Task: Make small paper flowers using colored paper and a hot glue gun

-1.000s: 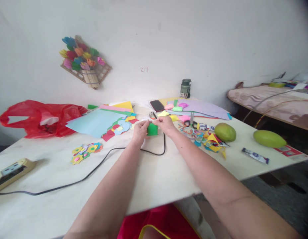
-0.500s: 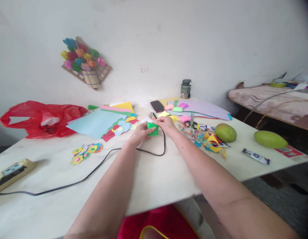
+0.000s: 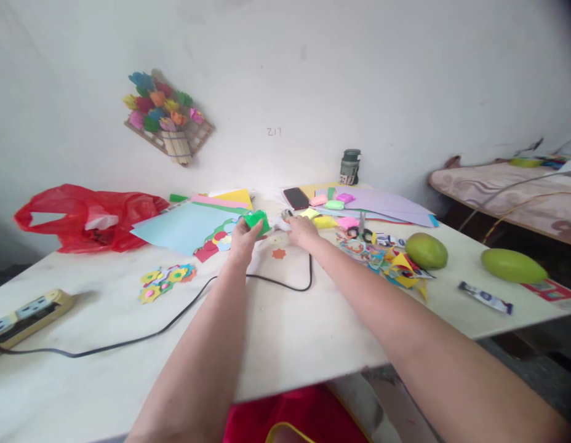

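My left hand (image 3: 242, 241) is closed on a small bright green piece (image 3: 256, 221), held up above the table. It looks like paper or a soft packet; its exact kind is unclear. My right hand (image 3: 303, 231) is closed beside a small whitish-grey object (image 3: 286, 214) and mostly hides it. A black cord (image 3: 285, 285) runs to beneath this hand from the left. On the table between and below my hands lies an orange flower cutout (image 3: 279, 253). Coloured paper circles (image 3: 221, 239) lie just left of my left hand.
At left are paper flowers (image 3: 168, 282), a power strip (image 3: 32, 315) and a red plastic bag (image 3: 89, 215). To the right lie scissors (image 3: 362, 231), paper scraps (image 3: 396, 267), two green mangoes (image 3: 426, 250) and a tube (image 3: 485, 298). A phone (image 3: 296, 198) lies behind.
My hands have moved apart, the left one taking the green piece up and to the left. The orange flower cutout now shows on the table. The view has shifted slightly.
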`<state>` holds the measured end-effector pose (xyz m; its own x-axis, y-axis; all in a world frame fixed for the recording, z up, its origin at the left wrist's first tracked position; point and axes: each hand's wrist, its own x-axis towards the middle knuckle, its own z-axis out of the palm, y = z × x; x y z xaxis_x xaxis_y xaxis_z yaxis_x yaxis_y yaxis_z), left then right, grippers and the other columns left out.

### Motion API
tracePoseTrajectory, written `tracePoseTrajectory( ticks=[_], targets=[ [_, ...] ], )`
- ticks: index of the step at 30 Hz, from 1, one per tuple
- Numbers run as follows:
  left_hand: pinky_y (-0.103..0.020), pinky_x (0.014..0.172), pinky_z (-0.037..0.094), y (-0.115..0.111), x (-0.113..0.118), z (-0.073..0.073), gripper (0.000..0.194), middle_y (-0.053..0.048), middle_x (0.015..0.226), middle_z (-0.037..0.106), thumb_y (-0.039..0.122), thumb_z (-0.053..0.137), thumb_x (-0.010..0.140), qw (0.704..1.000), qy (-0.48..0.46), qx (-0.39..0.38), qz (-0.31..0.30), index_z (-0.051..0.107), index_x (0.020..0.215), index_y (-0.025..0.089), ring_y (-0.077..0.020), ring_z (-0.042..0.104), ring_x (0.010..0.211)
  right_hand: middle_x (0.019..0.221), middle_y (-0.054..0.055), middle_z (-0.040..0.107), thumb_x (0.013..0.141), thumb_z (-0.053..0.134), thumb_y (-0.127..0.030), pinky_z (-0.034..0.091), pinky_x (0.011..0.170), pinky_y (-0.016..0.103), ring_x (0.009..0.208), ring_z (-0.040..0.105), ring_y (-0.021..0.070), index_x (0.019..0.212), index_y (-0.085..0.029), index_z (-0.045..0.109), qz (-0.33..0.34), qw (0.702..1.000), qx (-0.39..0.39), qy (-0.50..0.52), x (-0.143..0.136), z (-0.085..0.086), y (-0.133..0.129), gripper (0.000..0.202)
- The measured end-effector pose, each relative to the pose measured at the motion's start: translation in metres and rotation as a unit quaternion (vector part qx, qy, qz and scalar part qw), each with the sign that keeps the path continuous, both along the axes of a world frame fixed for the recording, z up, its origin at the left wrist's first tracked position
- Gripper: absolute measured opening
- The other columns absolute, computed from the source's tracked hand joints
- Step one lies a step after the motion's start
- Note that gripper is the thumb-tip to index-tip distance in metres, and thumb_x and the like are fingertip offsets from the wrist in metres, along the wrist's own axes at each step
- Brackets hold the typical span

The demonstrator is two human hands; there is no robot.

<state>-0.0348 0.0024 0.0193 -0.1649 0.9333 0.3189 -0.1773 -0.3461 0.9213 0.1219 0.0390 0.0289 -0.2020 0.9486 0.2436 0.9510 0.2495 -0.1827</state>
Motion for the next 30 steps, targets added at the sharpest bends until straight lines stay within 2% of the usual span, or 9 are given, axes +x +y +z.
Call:
tracePoseTrajectory(
  ticks=[3, 6, 9, 12, 17, 21, 26, 28, 30],
  targets=[
    [-0.03, 0.062, 0.054, 0.003, -0.005, -0.002, 0.041, -0.003, 0.083, 0.06, 0.037, 0.072, 0.058, 0.999, -0.017, 0.006, 0.032, 0.05, 0.084, 0.015, -0.0135, 0.061, 0.07, 0.109, 0.018, 0.059, 0.073, 0.054, -0.01, 0.042, 0.076, 0.034, 0.103, 0.054, 0.0296, 0.116, -0.013, 0.054, 0.006, 0.998, -0.051, -0.045, -0.013, 0.004, 0.008, 0.043],
    [-0.029, 0.063, 0.053, 0.006, -0.008, -0.003, 0.04, -0.004, 0.081, 0.06, 0.039, 0.071, 0.058, 0.993, -0.048, 0.005, 0.107, 0.048, 0.081, 0.016, -0.014, 0.061, 0.071, 0.112, 0.021, 0.058, 0.073, 0.054, -0.007, 0.042, 0.078, 0.035, 0.105, 0.053, 0.0301, 0.118, -0.01, 0.052, 0.003, 0.997, -0.048, -0.061, -0.02, 0.005, 0.014, 0.045],
    [-0.028, 0.064, 0.053, 0.008, -0.01, -0.004, 0.037, -0.002, 0.079, 0.06, 0.041, 0.068, 0.06, 0.98, -0.086, 0.011, 0.176, 0.047, 0.08, 0.017, -0.014, 0.062, 0.072, 0.115, 0.021, 0.056, 0.075, 0.054, -0.013, 0.041, 0.081, 0.035, 0.108, 0.052, 0.0292, 0.12, -0.011, 0.05, -0.014, 0.998, -0.033, -0.042, -0.02, 0.006, 0.015, 0.045],
    [-0.028, 0.065, 0.053, 0.009, -0.01, -0.005, 0.035, -0.001, 0.076, 0.059, 0.042, 0.067, 0.061, 0.974, -0.104, 0.017, 0.2, 0.049, 0.076, 0.017, -0.0134, 0.062, 0.071, 0.111, 0.017, 0.059, 0.076, 0.056, -0.022, 0.043, 0.077, 0.034, 0.101, 0.056, 0.0276, 0.119, -0.016, 0.05, -0.023, 1.0, -0.019, 0.009, -0.012, 0.008, 0.014, 0.044],
    [-0.027, 0.062, 0.052, 0.008, -0.007, -0.008, 0.037, -0.002, 0.08, 0.062, 0.042, 0.069, 0.06, 0.984, -0.087, 0.012, 0.152, 0.055, 0.082, 0.016, -0.0131, 0.062, 0.069, 0.098, 0.01, 0.066, 0.07, 0.059, -0.03, 0.043, 0.069, 0.033, 0.091, 0.061, 0.0269, 0.105, -0.023, 0.061, -0.07, 0.99, -0.002, 0.125, 0.007, 0.003, 0.013, 0.035],
    [-0.026, 0.062, 0.051, 0.007, -0.003, -0.013, 0.043, -0.003, 0.084, 0.063, 0.04, 0.073, 0.055, 0.999, -0.024, -0.015, 0.035, 0.058, 0.087, 0.016, -0.013, 0.062, 0.071, 0.08, 0.007, 0.067, 0.063, 0.065, -0.042, 0.043, 0.061, 0.029, 0.075, 0.061, 0.0227, 0.086, -0.02, 0.066, -0.041, 0.961, -0.011, 0.273, 0.025, -0.004, 0.006, 0.032],
    [-0.027, 0.065, 0.051, 0.007, 0.001, -0.019, 0.044, -0.006, 0.089, 0.065, 0.038, 0.075, 0.055, 0.996, 0.023, -0.053, -0.063, 0.061, 0.09, 0.015, -0.0146, 0.062, 0.074, 0.051, -0.003, 0.052, 0.063, 0.064, -0.036, 0.037, 0.044, 0.023, 0.043, 0.045, 0.0098, 0.073, -0.016, 0.059, 0.024, 0.865, -0.034, 0.499, 0.046, -0.001, -0.015, 0.023],
    [-0.028, 0.065, 0.051, 0.006, 0.002, -0.02, 0.044, -0.007, 0.091, 0.066, 0.038, 0.075, 0.055, 0.994, 0.038, -0.064, -0.079, 0.062, 0.09, 0.014, -0.016, 0.063, 0.076, 0.05, -0.003, 0.051, 0.062, 0.066, -0.035, 0.033, 0.039, 0.022, 0.037, 0.04, 0.0073, 0.068, -0.016, 0.054, 0.06, 0.83, -0.065, 0.551, 0.053, 0.005, -0.024, 0.023],
    [-0.028, 0.063, 0.051, 0.006, 0.002, -0.02, 0.045, -0.007, 0.09, 0.066, 0.038, 0.076, 0.054, 0.992, 0.052, -0.07, -0.089, 0.063, 0.089, 0.014, -0.0165, 0.062, 0.075, 0.052, -0.001, 0.054, 0.062, 0.067, -0.037, 0.029, 0.036, 0.022, 0.035, 0.039, 0.0064, 0.064, -0.015, 0.052, 0.091, 0.813, -0.092, 0.567, 0.06, 0.012, -0.03, 0.026]
  ],
)
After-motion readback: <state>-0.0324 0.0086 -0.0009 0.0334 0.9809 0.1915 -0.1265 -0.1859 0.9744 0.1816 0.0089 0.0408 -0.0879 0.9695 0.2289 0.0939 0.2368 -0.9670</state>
